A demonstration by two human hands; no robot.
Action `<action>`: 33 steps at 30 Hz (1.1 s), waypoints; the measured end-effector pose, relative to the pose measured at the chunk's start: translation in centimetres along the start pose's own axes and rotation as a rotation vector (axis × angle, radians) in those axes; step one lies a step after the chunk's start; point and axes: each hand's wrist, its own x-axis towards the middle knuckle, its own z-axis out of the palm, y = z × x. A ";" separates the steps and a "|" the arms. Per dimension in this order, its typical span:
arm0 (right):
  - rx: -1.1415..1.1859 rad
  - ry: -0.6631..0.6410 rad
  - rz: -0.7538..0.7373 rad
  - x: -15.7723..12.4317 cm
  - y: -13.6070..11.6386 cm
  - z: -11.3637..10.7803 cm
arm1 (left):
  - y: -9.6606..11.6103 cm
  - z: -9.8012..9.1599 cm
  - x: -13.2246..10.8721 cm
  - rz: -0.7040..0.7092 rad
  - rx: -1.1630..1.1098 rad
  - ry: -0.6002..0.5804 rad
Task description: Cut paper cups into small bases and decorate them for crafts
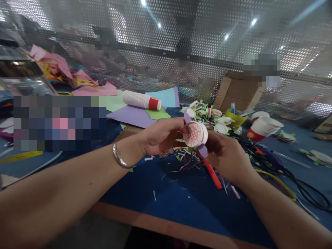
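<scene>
Both my hands meet over the blue table (181, 200), holding a small paper cup bottom (195, 134), white with a red grid pattern. My left hand (162, 135), a silver bangle on its wrist, pinches the cup piece from the left. My right hand (225, 155) grips it from the right and below, fingers curled. Purple paper pieces (202, 150) stick out of the cup piece at top left and bottom right. Paper scraps and thin strips (186, 160) lie on the table right under my hands.
A lying stack of paper cups (141, 100) rests on coloured paper sheets (135, 116) at the back. Finished cup pieces with green paper (207, 116), a yellow bowl (236, 119), another cup stack (263, 128), black and yellow cables (290, 180) and a perforated metal screen (207, 52) surround the work area.
</scene>
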 end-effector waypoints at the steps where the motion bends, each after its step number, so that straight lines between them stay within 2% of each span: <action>1: -0.001 0.007 -0.011 0.1 0.1 -0.1 | 0.0 0.2 0.0 -0.021 0.000 0.015; 3: -0.048 0.014 -0.037 0.1 0.2 -0.2 | 0.0 0.4 0.0 -0.064 0.007 0.050; 8: -0.153 0.053 -0.050 0.0 -0.3 -0.1 | 0.0 0.3 0.1 -0.052 0.006 0.099; 13: -0.101 0.066 -0.024 0.0 -0.2 0.1 | 0.0 0.4 0.1 -0.029 -0.035 0.086; 18: -0.182 0.065 -0.008 0.1 -0.6 0.0 | -0.1 0.5 0.2 -0.007 -0.053 0.076; 27: -0.232 0.074 -0.049 0.2 -1.0 -0.4 | -0.5 -0.6 0.9 0.002 -0.058 0.102; 30: -0.180 0.067 -0.045 0.1 -0.7 -0.5 | -0.3 -1.1 1.1 -0.027 -0.069 0.130; 33: -0.116 0.060 -0.044 0.1 -0.4 -0.8 | -0.2 -1.5 1.2 -0.035 -0.056 0.109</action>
